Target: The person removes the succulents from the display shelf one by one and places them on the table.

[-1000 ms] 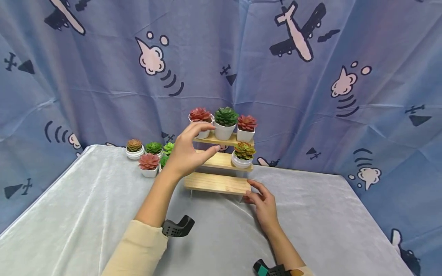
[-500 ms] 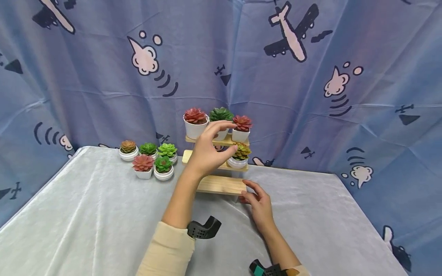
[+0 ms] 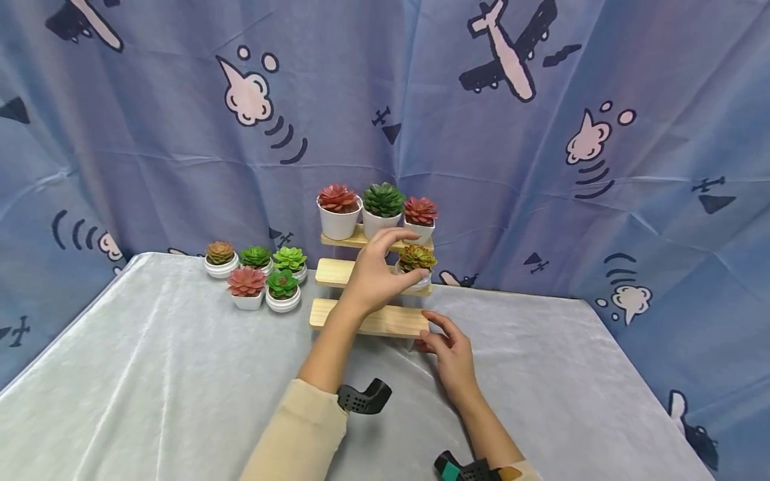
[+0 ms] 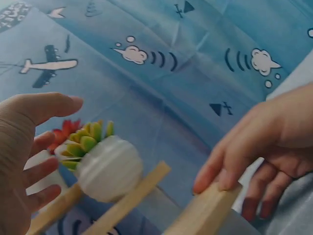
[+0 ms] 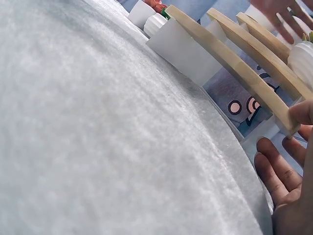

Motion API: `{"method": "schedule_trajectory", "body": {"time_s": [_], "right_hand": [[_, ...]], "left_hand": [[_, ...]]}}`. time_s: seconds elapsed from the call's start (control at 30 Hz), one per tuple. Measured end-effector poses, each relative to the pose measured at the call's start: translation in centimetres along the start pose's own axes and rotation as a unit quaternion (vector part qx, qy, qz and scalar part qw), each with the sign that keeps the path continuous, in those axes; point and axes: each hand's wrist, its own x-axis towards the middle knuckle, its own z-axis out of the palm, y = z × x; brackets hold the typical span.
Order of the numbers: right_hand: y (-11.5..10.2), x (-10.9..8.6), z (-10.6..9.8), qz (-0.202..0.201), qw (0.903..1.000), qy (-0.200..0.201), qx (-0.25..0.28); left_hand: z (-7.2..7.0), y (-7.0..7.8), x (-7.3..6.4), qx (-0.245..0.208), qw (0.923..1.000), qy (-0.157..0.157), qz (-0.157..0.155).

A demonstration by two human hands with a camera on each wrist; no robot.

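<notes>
A three-step wooden stand has a bottom board (image 3: 391,321) and a middle board (image 3: 333,272). On the middle board's right end sits a yellow-green potted succulent (image 3: 416,258) in a ribbed white pot (image 4: 111,169). My left hand (image 3: 374,274) is beside this plant, thumb and fingers spread in a curve. In the left wrist view a gap shows between the left hand (image 4: 29,147) and the pot. My right hand (image 3: 455,361) grips the bottom board's right end; in the right wrist view, fingers (image 5: 276,171) of this hand lie below the board (image 5: 244,73).
Along the top board (image 3: 359,236) stand a red succulent (image 3: 339,212), a dark green one (image 3: 383,206) and another red one (image 3: 420,215). Several small potted succulents, including a pink one (image 3: 246,286), cluster left on the white cloth (image 3: 198,374). A blue curtain (image 3: 180,133) hangs behind.
My left hand has moved right, from the stand's left side past the top-row plants, then down to the yellow-green succulent. The right hand stays at the bottom board's end. The head view shifted slightly.
</notes>
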Motion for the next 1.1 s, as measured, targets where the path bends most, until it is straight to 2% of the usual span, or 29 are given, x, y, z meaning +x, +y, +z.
{"method": "schedule_trajectory", "body": {"time_s": [0.17, 0.37, 0.57, 0.77, 1.1], "right_hand": [[0.0, 0.0, 0.0, 0.0, 1.0, -0.006, -0.001], [-0.1, 0.1, 0.1, -0.003, 0.9999, -0.011, -0.003], [-0.2, 0.0, 0.1, -0.003, 1.0, -0.006, -0.003], [-0.2, 0.0, 0.1, -0.004, 1.0, -0.007, 0.002], [-0.1, 0.0, 0.0, -0.003, 1.0, -0.003, -0.004]], "left_hand": [[1.1, -0.7, -0.3, 0.002, 0.9994, 0.005, -0.035], [2.2, -1.4, -0.6, -0.002, 0.9987, 0.011, -0.05], [3.1, -1.9, -0.7, -0.002, 0.9986, 0.031, -0.042], [3.8, -2.2, -0.9, 0.021, 0.9977, 0.057, -0.03], [3.6, -2.3, -1.3, 0.009, 0.9976, 0.065, -0.024]]}}
